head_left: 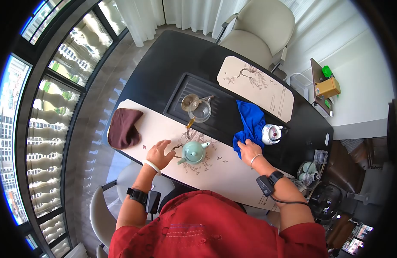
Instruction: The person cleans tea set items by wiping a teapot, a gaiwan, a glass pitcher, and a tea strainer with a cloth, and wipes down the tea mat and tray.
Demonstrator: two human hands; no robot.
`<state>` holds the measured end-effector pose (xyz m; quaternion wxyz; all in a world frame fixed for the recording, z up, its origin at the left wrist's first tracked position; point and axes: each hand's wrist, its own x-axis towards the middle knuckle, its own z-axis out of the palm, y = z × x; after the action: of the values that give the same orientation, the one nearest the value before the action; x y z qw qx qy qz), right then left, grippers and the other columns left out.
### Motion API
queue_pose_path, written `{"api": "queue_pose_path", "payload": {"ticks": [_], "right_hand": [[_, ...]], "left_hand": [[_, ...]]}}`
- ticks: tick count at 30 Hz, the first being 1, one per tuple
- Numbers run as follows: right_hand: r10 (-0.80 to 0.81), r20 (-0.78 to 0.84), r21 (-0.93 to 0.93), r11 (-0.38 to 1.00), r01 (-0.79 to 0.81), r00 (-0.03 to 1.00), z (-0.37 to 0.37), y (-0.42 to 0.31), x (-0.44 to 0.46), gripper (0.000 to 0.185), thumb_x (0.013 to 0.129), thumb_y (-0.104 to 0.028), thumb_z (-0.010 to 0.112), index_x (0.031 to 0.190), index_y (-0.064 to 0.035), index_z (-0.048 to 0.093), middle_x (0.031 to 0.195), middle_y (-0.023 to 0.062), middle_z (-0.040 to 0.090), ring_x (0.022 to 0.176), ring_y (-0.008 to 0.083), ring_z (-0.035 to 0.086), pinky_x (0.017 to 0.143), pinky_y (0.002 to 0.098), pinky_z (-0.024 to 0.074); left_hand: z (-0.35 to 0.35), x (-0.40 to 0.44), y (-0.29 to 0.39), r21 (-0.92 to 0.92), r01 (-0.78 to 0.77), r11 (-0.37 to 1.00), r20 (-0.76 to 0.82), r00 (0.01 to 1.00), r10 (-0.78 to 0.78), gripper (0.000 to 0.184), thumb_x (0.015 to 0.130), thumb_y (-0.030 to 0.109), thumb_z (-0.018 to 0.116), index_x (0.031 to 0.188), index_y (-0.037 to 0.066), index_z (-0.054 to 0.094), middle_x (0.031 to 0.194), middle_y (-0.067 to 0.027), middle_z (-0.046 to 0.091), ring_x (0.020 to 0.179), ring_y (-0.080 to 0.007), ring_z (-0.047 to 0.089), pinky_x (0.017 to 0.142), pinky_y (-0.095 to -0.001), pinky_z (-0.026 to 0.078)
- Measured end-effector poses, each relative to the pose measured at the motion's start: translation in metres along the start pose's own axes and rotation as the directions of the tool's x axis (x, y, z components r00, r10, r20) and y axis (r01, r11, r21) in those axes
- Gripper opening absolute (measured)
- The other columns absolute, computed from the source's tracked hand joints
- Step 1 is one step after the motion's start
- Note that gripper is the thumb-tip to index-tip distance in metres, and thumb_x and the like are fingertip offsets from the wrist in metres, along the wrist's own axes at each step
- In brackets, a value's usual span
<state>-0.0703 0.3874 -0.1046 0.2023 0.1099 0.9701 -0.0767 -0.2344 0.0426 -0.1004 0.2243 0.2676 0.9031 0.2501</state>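
Blue cloth (251,117) touches right fingers (248,144), left fingers (162,145) near green teapot (193,153).

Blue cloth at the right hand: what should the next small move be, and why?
I'd probably draw the blue cloth slightly toward the green teapot with the right hand: its fingers are at the cloth's near end, and the left hand is open beside the teapot, so it looks free to steady it.
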Motion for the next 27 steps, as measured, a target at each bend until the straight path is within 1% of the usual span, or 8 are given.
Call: {"api": "queue_pose_path", "payload": {"ticks": [2, 5, 10, 15, 18, 21, 24, 27], "right_hand": [[-0.097, -0.1, 0.034, 0.994, 0.101, 0.99, 0.001, -0.015, 0.019, 0.031, 0.08, -0.014, 0.051, 0.11, -0.0178, 0.058, 0.089, 0.015, 0.054, 0.076, 0.0328, 0.06, 0.065, 0.0434, 0.05], [-0.178, -0.128, 0.022, 0.983, 0.182, 0.976, -0.004, -0.059, 0.061, 0.031, 0.08, -0.012, 0.051, 0.11, -0.0162, 0.055, 0.093, 0.0158, 0.056, 0.082, 0.0338, 0.061, 0.069, 0.0431, 0.0508], [-0.163, -0.093, 0.082, 0.982, 0.171, 0.982, -0.019, -0.095, 0.091, 0.031, 0.081, -0.014, 0.051, 0.111, -0.0166, 0.058, 0.098, 0.0147, 0.056, 0.085, 0.0326, 0.061, 0.071, 0.042, 0.051], [-0.055, -0.101, 0.184, 0.98, 0.073, 0.993, -0.003, -0.033, 0.039, 0.031, 0.081, -0.017, 0.053, 0.111, -0.0231, 0.059, 0.095, 0.0132, 0.056, 0.081, 0.0319, 0.061, 0.069, 0.0434, 0.0503], [0.022, -0.096, 0.115, 0.993, -0.011, 0.995, 0.023, 0.011, 0.002, 0.031, 0.082, -0.019, 0.054, 0.112, -0.0205, 0.059, 0.092, 0.0138, 0.056, 0.077, 0.0327, 0.061, 0.066, 0.0444, 0.0498], [0.091, -0.119, 0.179, 0.982, -0.068, 0.989, 0.019, -0.002, 0.0, 0.031, 0.081, -0.019, 0.055, 0.113, -0.0183, 0.058, 0.093, 0.0147, 0.056, 0.077, 0.0331, 0.061, 0.066, 0.0449, 0.0497], [-0.007, -0.205, 0.184, 0.982, 0.045, 0.979, 0.011, -0.044, 0.024, 0.034, 0.08, -0.019, 0.057, 0.113, -0.0145, 0.058, 0.089, 0.0123, 0.056, 0.073, 0.031, 0.06, 0.062, 0.0424, 0.0496], [0.052, -0.277, 0.266, 0.964, 0.024, 0.96, 0.025, -0.064, 0.031, 0.034, 0.08, -0.019, 0.057, 0.113, -0.0169, 0.058, 0.09, 0.0151, 0.054, 0.075, 0.0327, 0.06, 0.063, 0.0432, 0.0501]], "left_hand": [[0.002, -0.007, 0.009, -0.083, -0.032, 0.996, -0.055, 0.998, 0.028, 0.037, 0.077, 0.031, 0.061, 0.105, 0.006, 0.062, 0.099, -0.016, 0.063, 0.087, -0.0297, 0.062, 0.08, -0.0369, 0.048], [0.006, -0.006, 0.018, -0.097, 0.103, 0.99, 0.132, 0.987, -0.09, 0.033, 0.078, 0.029, 0.061, 0.101, 0.006, 0.064, 0.099, -0.0153, 0.063, 0.086, -0.0273, 0.063, 0.078, -0.0357, 0.049], [0.021, -0.004, 0.029, -0.04, 0.148, 0.988, 0.228, 0.964, -0.135, 0.033, 0.08, 0.038, 0.057, 0.093, 0.009, 0.067, 0.084, -0.0126, 0.066, 0.079, -0.0259, 0.064, 0.074, -0.0358, 0.05], [0.022, -0.007, 0.032, -0.039, 0.17, 0.985, 0.228, 0.961, -0.157, 0.034, 0.083, 0.039, 0.054, 0.094, 0.009, 0.067, 0.085, -0.0137, 0.066, 0.08, -0.0284, 0.064, 0.074, -0.0373, 0.049], [0.024, -0.01, 0.032, -0.055, 0.214, 0.975, 0.25, 0.949, -0.194, 0.038, 0.084, 0.041, 0.051, 0.095, 0.009, 0.067, 0.087, -0.0145, 0.066, 0.083, -0.0304, 0.063, 0.076, -0.0379, 0.049], [0.037, -0.015, 0.021, -0.085, 0.238, 0.968, 0.264, 0.942, -0.208, 0.04, 0.087, 0.043, 0.047, 0.092, 0.01, 0.069, 0.086, -0.0156, 0.066, 0.084, -0.0327, 0.062, 0.08, -0.0389, 0.047], [0.047, -0.014, 0.017, -0.088, 0.145, 0.986, 0.268, 0.956, -0.116, 0.041, 0.089, 0.042, 0.042, 0.089, 0.011, 0.07, 0.086, -0.0144, 0.067, 0.085, -0.0329, 0.062, 0.081, -0.0394, 0.047], [0.041, -0.015, 0.023, -0.11, 0.219, 0.969, 0.338, 0.925, -0.171, 0.036, 0.088, 0.036, 0.043, 0.088, 0.009, 0.068, 0.082, -0.0131, 0.066, 0.078, -0.0313, 0.062, 0.075, -0.0381, 0.048]]}}
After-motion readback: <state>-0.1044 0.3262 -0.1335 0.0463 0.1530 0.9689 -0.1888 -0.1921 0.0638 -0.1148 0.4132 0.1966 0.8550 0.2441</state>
